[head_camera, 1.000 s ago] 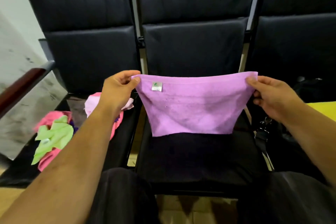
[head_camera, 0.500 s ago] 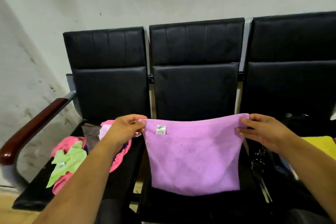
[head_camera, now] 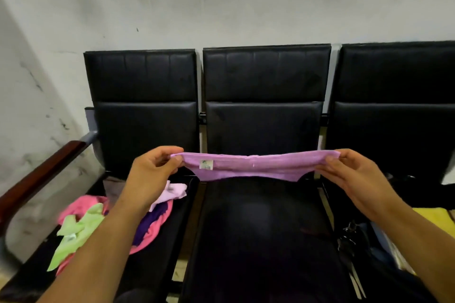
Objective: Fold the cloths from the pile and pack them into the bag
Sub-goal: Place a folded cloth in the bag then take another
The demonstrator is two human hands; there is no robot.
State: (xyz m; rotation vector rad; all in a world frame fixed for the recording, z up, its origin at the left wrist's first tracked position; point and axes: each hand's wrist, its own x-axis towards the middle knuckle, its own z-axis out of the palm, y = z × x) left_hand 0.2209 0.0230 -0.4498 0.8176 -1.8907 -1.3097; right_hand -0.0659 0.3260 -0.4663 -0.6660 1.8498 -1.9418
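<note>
A lilac cloth [head_camera: 248, 167] with a small white label is stretched out almost flat in the air above the middle seat [head_camera: 261, 233]. My left hand [head_camera: 154, 170] pinches its left corner and my right hand [head_camera: 349, 174] pinches its right corner. The pile of cloths [head_camera: 88, 226], pink, light green, purple and pale lilac, lies on the left seat. A dark bag [head_camera: 369, 251] sits on the right seat, with a yellow cloth [head_camera: 433, 221] at its far edge; most of the bag is cut off by the frame.
Three black padded seats stand in a row against a grey wall. A wooden armrest [head_camera: 39, 179] runs along the left end of the row. A metal clip and straps [head_camera: 348, 241] hang at the bag's left side.
The lilac cloth hung down as a wide panel before; now both hands have raised and swung it nearly level, so only a thin band shows. The view has tilted upward.
</note>
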